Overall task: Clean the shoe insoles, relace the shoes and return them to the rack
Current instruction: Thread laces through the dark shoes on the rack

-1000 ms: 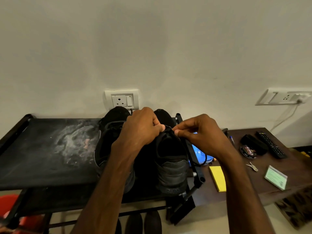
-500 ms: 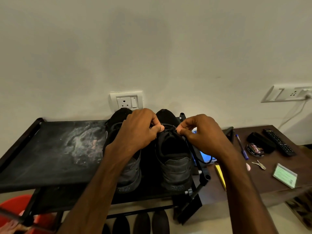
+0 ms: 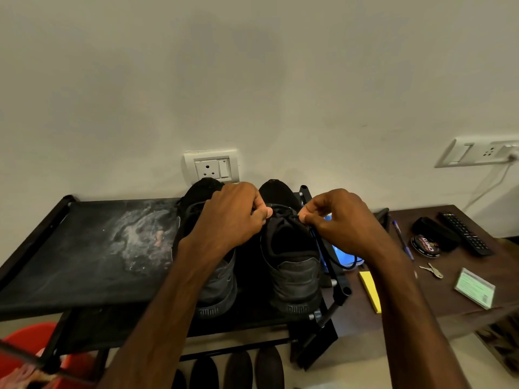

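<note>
Dusty rack [image 3: 70,248], pale wall [image 3: 252,80], wooden table [image 3: 421,299] beside, left hand [image 3: 233,217] and right hand [image 3: 339,217] pinching shoe lace [image 3: 282,208]

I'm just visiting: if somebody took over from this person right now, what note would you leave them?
Left hand and right hand each pinch a strand of the black shoelace above the right black sneaker.
Done: it and the left black sneaker stand on the black fabric rack.
To do: tie this lace. Left sneaker's lacing is hidden by the arm; insoles unseen.
</note>
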